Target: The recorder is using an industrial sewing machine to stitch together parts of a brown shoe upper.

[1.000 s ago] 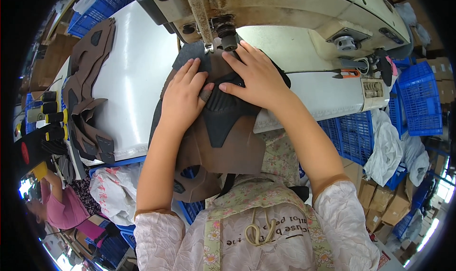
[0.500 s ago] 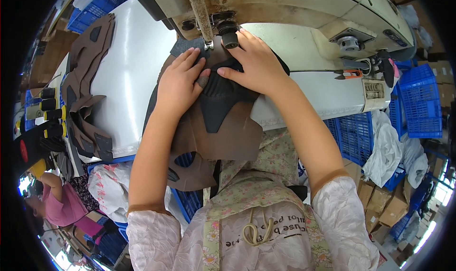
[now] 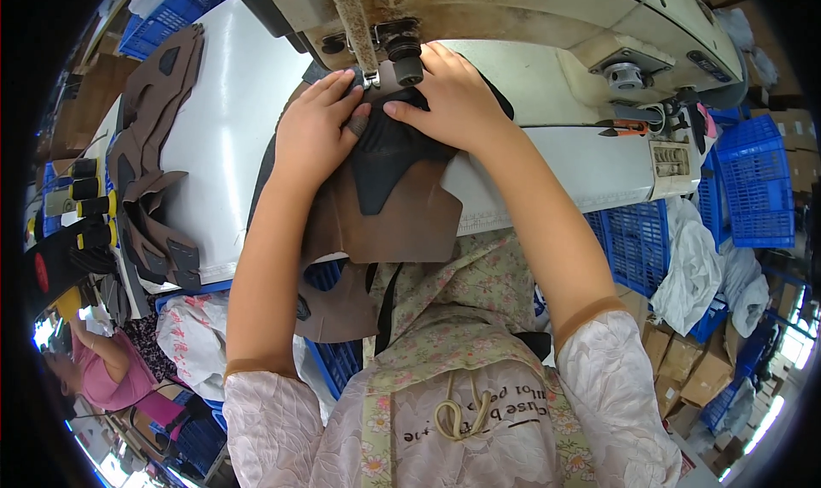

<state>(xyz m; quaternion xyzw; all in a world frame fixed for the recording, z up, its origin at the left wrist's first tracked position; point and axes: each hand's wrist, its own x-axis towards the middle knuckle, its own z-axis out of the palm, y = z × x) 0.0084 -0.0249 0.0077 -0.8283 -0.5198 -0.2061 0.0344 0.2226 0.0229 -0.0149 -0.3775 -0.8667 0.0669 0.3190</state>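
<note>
A brown leather piece with a black panel stitched on it lies on the white sewing table. Its far part is under the presser foot of a sewing machine, and its near end hangs over the table edge toward my lap. My left hand rests on the piece just left of the foot, fingers stretched forward and thumb pointing inward. On the other side my right hand lies on the black part, thumb spread, its fingertips partly behind the machine head. The needle tip is too small to make out.
Stacked brown leather pieces lie on the table's left side, near thread spools. Orange-handled snips lie at the right. Blue crates, white bags and cartons stand beyond. A person in pink is at lower left.
The leather piece has slid away from me, deeper under the machine, and slightly left. Both hands have shifted a little with it, still flat on it.
</note>
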